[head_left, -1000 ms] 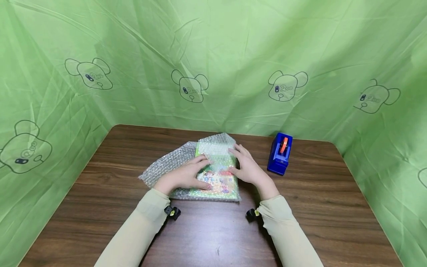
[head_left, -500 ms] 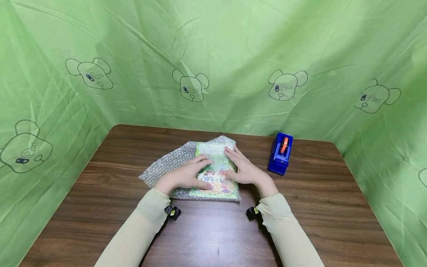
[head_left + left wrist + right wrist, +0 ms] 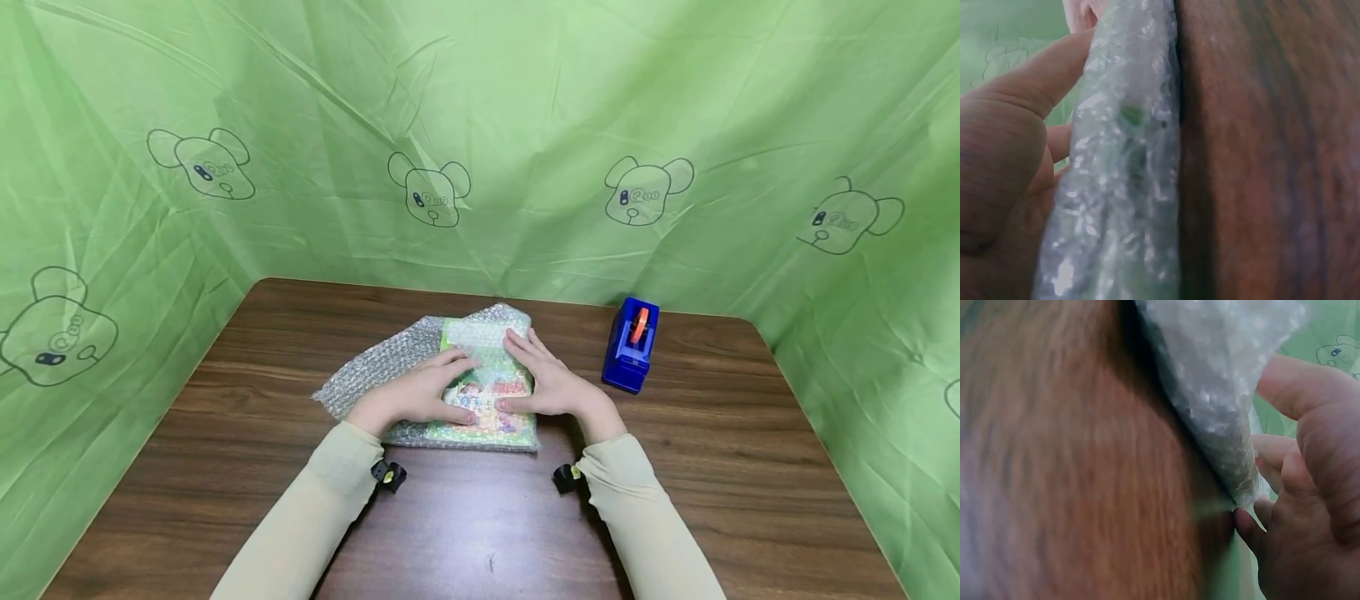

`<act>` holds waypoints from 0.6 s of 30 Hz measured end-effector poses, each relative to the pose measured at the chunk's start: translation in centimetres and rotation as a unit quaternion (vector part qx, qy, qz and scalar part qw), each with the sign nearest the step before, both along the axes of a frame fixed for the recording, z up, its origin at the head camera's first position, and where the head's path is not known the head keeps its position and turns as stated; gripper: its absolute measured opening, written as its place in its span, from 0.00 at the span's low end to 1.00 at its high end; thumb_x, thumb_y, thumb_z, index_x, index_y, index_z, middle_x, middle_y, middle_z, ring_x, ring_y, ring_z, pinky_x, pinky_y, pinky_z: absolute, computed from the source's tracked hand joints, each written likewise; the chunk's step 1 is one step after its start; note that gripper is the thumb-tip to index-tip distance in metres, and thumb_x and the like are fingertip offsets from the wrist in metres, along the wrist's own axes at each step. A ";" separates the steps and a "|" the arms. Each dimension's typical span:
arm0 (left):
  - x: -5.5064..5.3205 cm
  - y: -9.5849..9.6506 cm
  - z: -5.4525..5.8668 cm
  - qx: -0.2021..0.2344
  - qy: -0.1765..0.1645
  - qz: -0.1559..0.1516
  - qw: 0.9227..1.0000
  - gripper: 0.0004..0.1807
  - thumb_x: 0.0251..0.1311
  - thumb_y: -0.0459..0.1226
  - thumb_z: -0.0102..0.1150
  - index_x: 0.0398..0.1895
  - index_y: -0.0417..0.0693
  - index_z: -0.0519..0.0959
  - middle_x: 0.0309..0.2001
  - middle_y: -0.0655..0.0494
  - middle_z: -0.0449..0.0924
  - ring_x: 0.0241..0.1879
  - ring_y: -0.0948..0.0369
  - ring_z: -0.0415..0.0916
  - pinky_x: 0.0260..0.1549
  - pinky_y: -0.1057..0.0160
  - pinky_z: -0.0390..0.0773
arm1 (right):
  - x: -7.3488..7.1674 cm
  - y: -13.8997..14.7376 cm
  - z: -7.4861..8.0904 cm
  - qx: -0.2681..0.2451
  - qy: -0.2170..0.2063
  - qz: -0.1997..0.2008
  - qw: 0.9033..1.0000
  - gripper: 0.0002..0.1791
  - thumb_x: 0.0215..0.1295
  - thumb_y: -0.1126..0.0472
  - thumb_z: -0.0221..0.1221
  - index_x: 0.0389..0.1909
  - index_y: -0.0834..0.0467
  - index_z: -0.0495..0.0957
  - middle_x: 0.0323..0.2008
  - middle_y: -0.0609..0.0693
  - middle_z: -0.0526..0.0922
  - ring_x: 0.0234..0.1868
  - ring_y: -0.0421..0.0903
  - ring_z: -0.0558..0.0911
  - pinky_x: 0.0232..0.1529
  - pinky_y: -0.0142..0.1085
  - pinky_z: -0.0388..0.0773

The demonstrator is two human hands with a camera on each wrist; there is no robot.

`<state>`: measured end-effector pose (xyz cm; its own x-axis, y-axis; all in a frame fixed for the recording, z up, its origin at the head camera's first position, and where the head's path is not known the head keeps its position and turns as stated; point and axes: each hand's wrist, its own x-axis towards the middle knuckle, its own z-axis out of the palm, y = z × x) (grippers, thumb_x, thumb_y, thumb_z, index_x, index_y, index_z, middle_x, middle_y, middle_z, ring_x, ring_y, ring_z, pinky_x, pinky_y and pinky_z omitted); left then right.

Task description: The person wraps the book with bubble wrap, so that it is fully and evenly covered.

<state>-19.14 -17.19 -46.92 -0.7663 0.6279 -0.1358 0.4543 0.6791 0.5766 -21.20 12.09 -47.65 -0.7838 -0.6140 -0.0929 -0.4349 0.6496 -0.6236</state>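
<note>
While both hands rest on it, one green printed item in bubble wrap, set toward the far edge of the table. Left hand: spread, pressing the left side, gripping nothing. Right hand: likewise spread over the right side. One blue tape dispenser, toward the far right corner. Risk: loose wrap may spring open if either hand lifts. Against a second ago: right thumb farther inward and nearer the wearer; left hand unmoved.
</note>
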 end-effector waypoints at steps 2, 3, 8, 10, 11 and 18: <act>0.0 0.2 0.1 -0.006 0.000 0.000 1.000 0.56 0.65 0.62 0.73 0.89 0.55 0.58 0.89 0.50 0.48 0.86 0.42 0.49 0.80 0.32 0.56 | 0.0 0.1 0.1 0.006 -0.004 -0.004 1.000 0.63 0.68 0.38 0.74 0.90 0.57 0.46 0.90 0.49 0.41 0.89 0.59 0.30 0.83 0.69 0.40; 0.1 0.3 0.2 -0.010 0.000 -0.001 1.000 0.56 0.65 0.62 0.73 0.89 0.54 0.58 0.89 0.49 0.47 0.86 0.43 0.48 0.80 0.33 0.56 | 0.1 0.1 0.1 0.007 -0.006 -0.006 1.000 0.63 0.68 0.38 0.74 0.90 0.57 0.46 0.90 0.49 0.41 0.89 0.59 0.30 0.83 0.69 0.40; 0.5 0.4 1.0 -0.026 0.007 -0.003 1.000 0.53 0.66 0.58 0.74 0.87 0.46 0.63 0.88 0.45 0.50 0.86 0.43 0.50 0.82 0.38 0.57 | 0.3 -0.1 0.1 0.018 -0.011 -0.005 1.000 0.63 0.68 0.38 0.73 0.90 0.57 0.45 0.91 0.48 0.40 0.89 0.59 0.30 0.83 0.70 0.40; 0.7 0.4 1.6 -0.030 0.029 0.005 0.999 0.46 0.66 0.54 0.76 0.81 0.42 0.71 0.84 0.43 0.61 0.82 0.43 0.60 0.80 0.41 0.63 | 0.3 -0.2 0.2 0.025 -0.014 -0.005 1.000 0.63 0.68 0.38 0.73 0.90 0.56 0.44 0.91 0.47 0.39 0.89 0.58 0.29 0.83 0.71 0.39; 0.9 0.4 2.0 -0.030 0.041 0.014 0.999 0.43 0.64 0.52 0.77 0.77 0.41 0.75 0.81 0.42 0.67 0.79 0.43 0.66 0.78 0.41 0.67 | 0.3 -0.3 0.3 0.028 -0.016 -0.006 0.999 0.63 0.68 0.38 0.73 0.91 0.55 0.44 0.91 0.47 0.39 0.89 0.58 0.29 0.82 0.71 0.39; 1.3 0.9 2.9 -0.027 0.103 0.030 0.994 0.51 0.59 0.54 0.81 0.81 0.42 0.69 0.79 0.42 0.67 0.75 0.43 0.70 0.75 0.37 0.70 | 0.2 -0.4 0.9 0.029 -0.017 -0.006 0.999 0.63 0.68 0.39 0.74 0.90 0.56 0.45 0.91 0.48 0.39 0.89 0.57 0.29 0.83 0.71 0.39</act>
